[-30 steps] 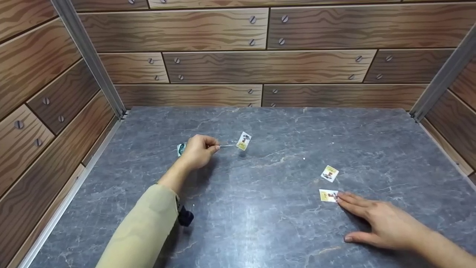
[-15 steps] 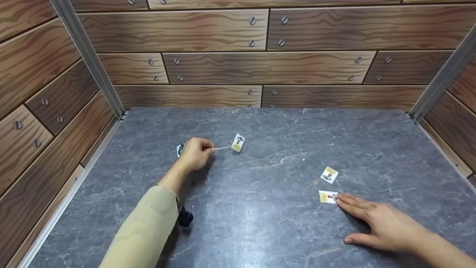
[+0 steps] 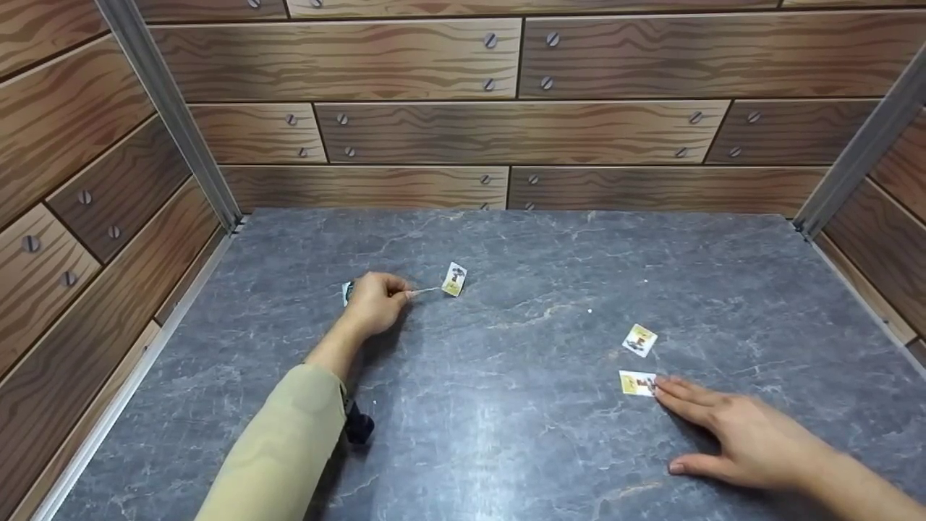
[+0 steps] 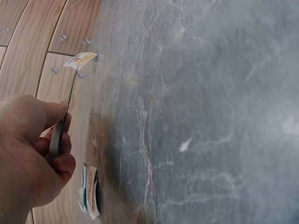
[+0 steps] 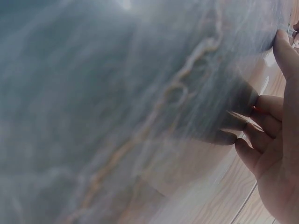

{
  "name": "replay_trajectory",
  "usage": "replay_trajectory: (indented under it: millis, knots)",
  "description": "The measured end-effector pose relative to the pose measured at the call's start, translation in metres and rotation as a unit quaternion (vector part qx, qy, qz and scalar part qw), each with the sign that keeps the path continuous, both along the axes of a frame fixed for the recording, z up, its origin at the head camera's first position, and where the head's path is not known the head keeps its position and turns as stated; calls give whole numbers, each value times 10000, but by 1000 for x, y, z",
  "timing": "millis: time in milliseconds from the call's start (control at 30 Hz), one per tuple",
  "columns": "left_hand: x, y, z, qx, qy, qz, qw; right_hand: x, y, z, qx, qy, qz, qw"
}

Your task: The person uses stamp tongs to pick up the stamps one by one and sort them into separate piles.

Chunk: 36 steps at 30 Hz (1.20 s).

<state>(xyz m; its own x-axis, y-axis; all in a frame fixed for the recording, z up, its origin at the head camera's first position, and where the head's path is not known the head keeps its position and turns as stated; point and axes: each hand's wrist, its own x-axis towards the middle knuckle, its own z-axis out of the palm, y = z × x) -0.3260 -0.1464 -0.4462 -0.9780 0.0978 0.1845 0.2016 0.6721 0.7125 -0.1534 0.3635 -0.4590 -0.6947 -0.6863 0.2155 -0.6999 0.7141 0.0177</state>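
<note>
My left hand [image 3: 375,304] grips a pair of tweezers [image 4: 58,130] between thumb and curled fingers. At the tips of the tweezers, raised over the grey tabletop, hangs a small stamp-like picture slip [image 3: 454,279], white and yellow with a dark figure. Behind the left hand a small pile of green and pale slips [image 4: 91,191] lies on the table, partly hidden in the head view. My right hand [image 3: 745,438] rests on the table with straight fingers, its fingertips on the right end of a second yellow-and-white slip [image 3: 635,383]. A third such slip [image 3: 640,340] lies just beyond it, turned at an angle.
The grey marbled table [image 3: 521,405] is bounded by wood-patterned walls [image 3: 419,130] at the back and both sides. Metal posts [image 3: 177,116] stand at the back corners. Tiny white specks dot the tabletop. A dark wrist camera [image 3: 359,425] hangs under the left sleeve [image 3: 278,449].
The left hand has moved slightly left and nearer with the tweezers, carrying the slip toward the green pile. The right hand and the two slips beside it have stayed in place.
</note>
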Motion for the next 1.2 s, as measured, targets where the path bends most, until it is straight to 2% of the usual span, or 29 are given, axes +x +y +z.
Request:
replay_trajectory:
  millis: [333,633,967,1200]
  knots:
    - [1,-2,-5,-43,163,-118,9998,1,0,1,65,-40,-57,10000]
    - [1,-1,-6,-34,59,-250,9997,1,-1,1,65,19,-52,10000]
    - [1,0,-5,21,-165,-237,9996,2,-1,2,66,-5,-57,10000]
    - [1,-2,-3,-40,-62,-264,9996,1,-1,2,12,-151,-21,9999]
